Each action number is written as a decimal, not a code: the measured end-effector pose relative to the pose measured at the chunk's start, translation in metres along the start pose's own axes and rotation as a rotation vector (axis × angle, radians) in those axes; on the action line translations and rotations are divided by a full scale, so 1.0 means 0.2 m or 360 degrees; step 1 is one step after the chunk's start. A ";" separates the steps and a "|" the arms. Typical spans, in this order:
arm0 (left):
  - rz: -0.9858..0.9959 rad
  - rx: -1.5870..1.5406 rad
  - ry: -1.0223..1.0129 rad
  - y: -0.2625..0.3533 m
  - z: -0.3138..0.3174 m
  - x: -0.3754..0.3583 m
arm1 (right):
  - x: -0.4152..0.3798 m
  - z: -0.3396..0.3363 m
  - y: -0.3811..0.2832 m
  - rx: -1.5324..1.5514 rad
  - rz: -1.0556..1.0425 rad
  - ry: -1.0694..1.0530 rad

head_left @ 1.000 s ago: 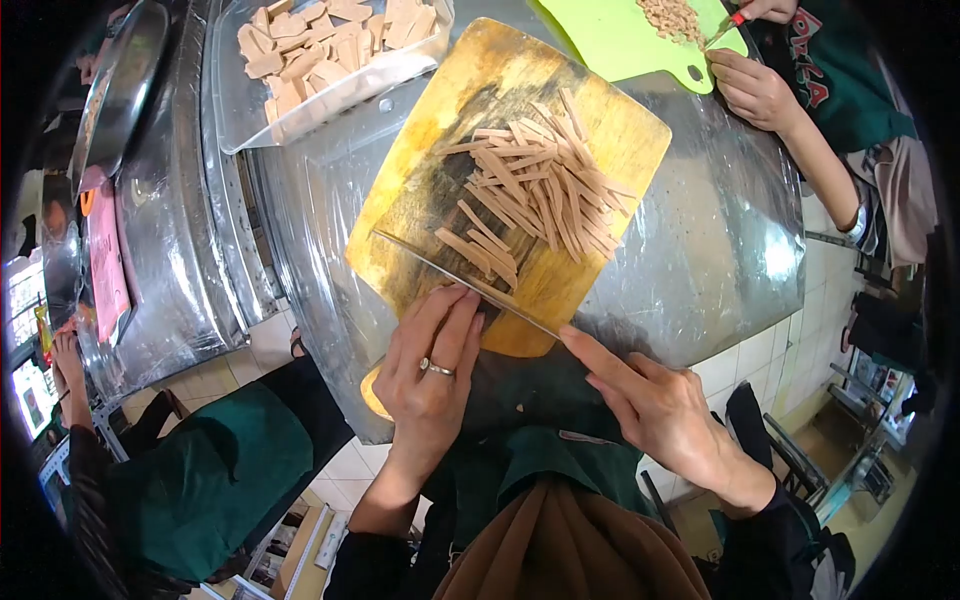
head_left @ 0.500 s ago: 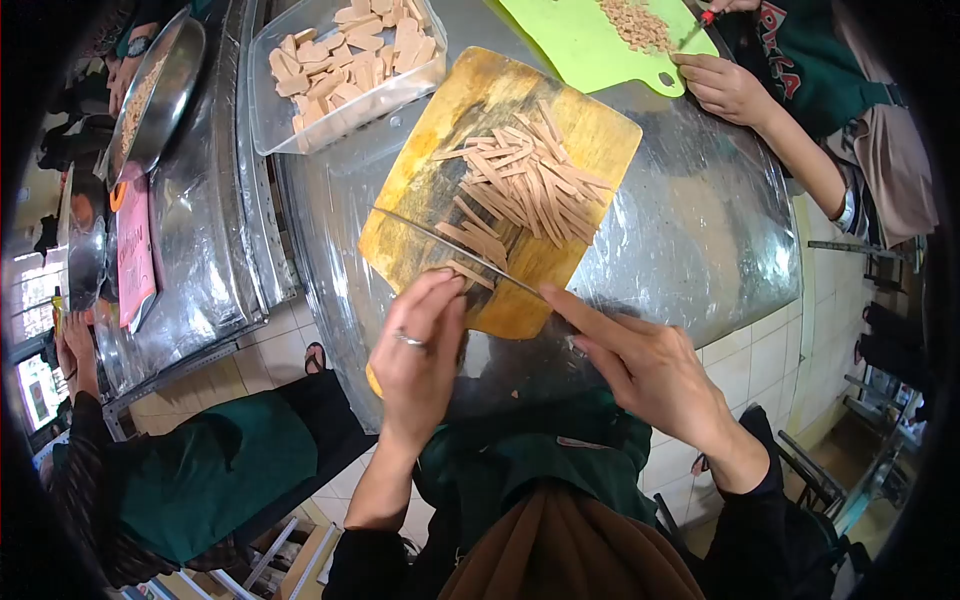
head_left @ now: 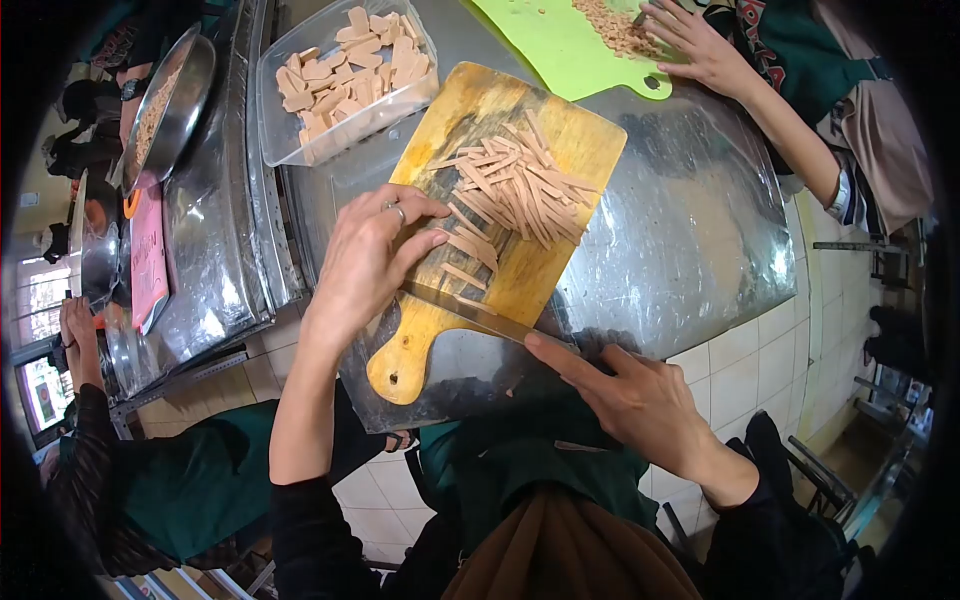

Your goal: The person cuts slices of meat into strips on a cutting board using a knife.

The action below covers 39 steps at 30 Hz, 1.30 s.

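Observation:
My right hand (head_left: 630, 395) grips a knife (head_left: 470, 315), its blade lying across the lower part of a wooden cutting board (head_left: 480, 90), near the handle. My left hand (head_left: 375, 245) reaches over the board's left edge, thumb and fingers apart, with the fingertips at a few cut strips (head_left: 470, 245). Whether it holds any strip is hard to see, but the gap between thumb and fingers looks bare. A thin strip lies between those pieces and the blade. Higher on the board rests a heap of thin pinkish-brown strips (head_left: 520, 190).
A clear plastic tub (head_left: 350, 118) of flat pieces stands behind the board. A co-worker's hand (head_left: 700, 50) rests by a green mat (head_left: 560, 60) with chopped bits. At left are a metal bowl (head_left: 185, 110) and a pink booklet (head_left: 150, 255). Another person stands at lower left.
My left hand has moved up and left, off the board's lower end to the cut strips. The knife has shifted down toward the board's handle. The co-worker's hand has moved over the green mat.

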<state>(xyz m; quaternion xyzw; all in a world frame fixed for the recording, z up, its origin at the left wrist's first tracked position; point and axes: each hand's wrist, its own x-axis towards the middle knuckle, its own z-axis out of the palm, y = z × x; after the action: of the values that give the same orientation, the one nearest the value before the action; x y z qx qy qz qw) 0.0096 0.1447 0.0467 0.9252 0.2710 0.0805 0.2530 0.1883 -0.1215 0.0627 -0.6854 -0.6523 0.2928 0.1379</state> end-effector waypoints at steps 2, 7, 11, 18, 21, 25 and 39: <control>0.0023 0.0011 -0.0005 0.00 0.01 0.02 | 0.00 0.01 0.01 0.0003 -0.0014 0.0026; -0.0104 -0.0052 -0.0180 -0.01 -0.03 0.02 | 0.00 0.00 0.01 -0.0035 0.0005 0.0064; -0.0397 -0.0475 -0.0108 0.02 -0.11 -0.01 | 0.01 -0.01 0.02 -0.0038 0.0041 0.0104; -0.0252 -0.0673 -0.0102 0.10 -0.15 -0.20 | 0.08 -0.08 0.09 0.0367 0.0265 0.0173; -0.0449 -0.0576 -0.0434 0.13 -0.04 -0.18 | 0.09 -0.10 0.08 0.0404 0.0301 0.0114; -0.0041 -0.0343 -0.0033 0.09 0.08 -0.19 | 0.06 -0.08 0.07 0.0429 0.0285 0.0107; -0.0233 -0.0060 0.0682 0.27 0.35 -0.47 | 0.03 -0.14 0.01 0.0420 0.0169 0.0016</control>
<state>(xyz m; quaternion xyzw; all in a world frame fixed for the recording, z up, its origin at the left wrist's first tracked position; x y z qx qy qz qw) -0.0247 0.0261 0.0134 0.8600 0.3833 0.2617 0.2121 0.2071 -0.1095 0.0826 -0.6963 -0.5704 0.3793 0.2144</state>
